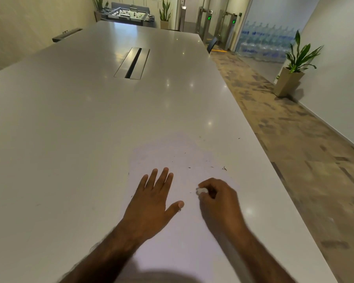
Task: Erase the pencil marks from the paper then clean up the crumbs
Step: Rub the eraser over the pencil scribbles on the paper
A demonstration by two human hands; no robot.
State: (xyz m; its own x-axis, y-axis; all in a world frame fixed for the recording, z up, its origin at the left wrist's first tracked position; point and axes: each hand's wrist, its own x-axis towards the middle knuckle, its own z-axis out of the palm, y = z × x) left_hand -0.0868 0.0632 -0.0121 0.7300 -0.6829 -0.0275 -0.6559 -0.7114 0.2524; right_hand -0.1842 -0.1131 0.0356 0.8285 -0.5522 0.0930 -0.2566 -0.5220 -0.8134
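A smooth, glossy, pale worktop (70,119) stretches away from the person. A thin white sheet of paper (172,158) lies flat on it near the close edge, its outline faint against the surface. The left hand (151,203) rests palm down on the sheet, its fingers (164,178) straight and spread toward twelve o'clock, the thumb out toward two. Just beside it at three o'clock, the right hand (219,201) curls its fingers (208,183) round a small, rounded white eraser (201,190) held low over the paper. Thin, dark, curled crumbs (224,168) lie scattered at about twelve o'clock from the right hand, some on the sheet and some on the worktop. A long rectangular metal cable slot (132,63) is set into the worktop at twelve o'clock.
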